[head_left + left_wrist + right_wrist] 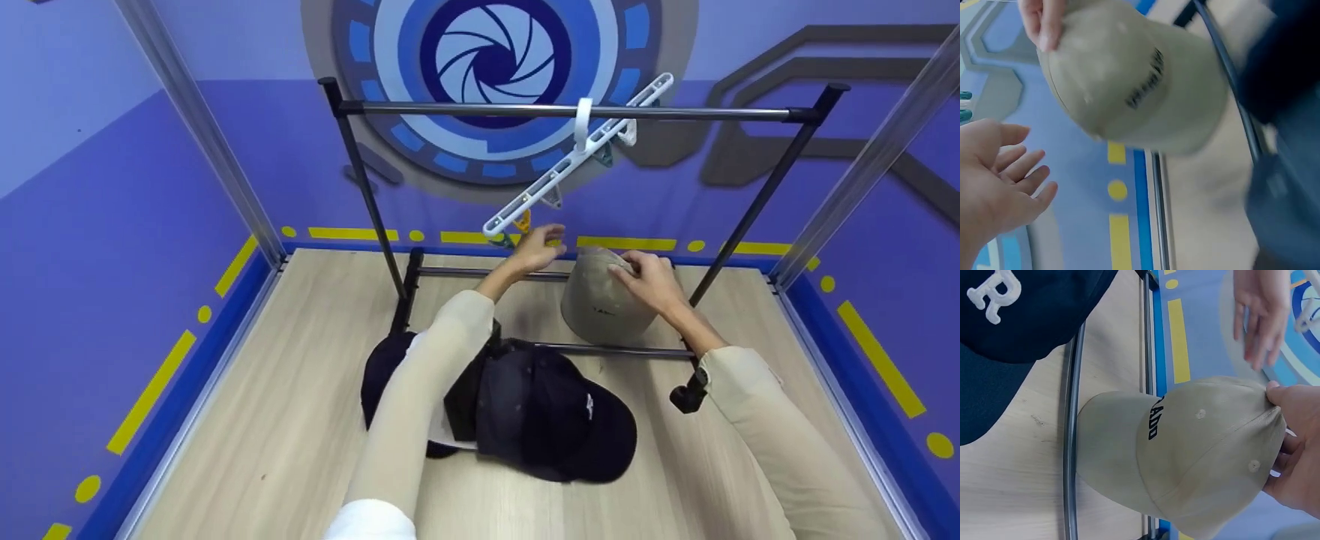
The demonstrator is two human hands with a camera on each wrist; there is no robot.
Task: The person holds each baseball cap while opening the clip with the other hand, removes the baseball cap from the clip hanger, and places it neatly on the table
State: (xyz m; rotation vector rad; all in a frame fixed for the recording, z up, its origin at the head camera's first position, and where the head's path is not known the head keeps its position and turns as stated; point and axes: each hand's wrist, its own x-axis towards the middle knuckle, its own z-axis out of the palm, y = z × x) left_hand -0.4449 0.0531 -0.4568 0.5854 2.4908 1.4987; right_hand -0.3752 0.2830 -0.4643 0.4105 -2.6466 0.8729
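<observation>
My right hand pinches a beige baseball cap by its crown, thumb on the outside. The cap hangs tilted over the lower bars of a black rack, its brim pointing down; dark lettering shows on its front in the right wrist view. My left hand is held out to the left of the cap, apart from it, with fingers spread and nothing in them. Just above that hand hangs a white clip hanger, hooked on the rack's top rod and slanting, with small coloured clips along it.
Dark navy caps lie on the wooden floor in front of the rack, partly behind my left sleeve. The rack's top rod crosses above my hands, with uprights on both sides. Blue printed walls enclose the space.
</observation>
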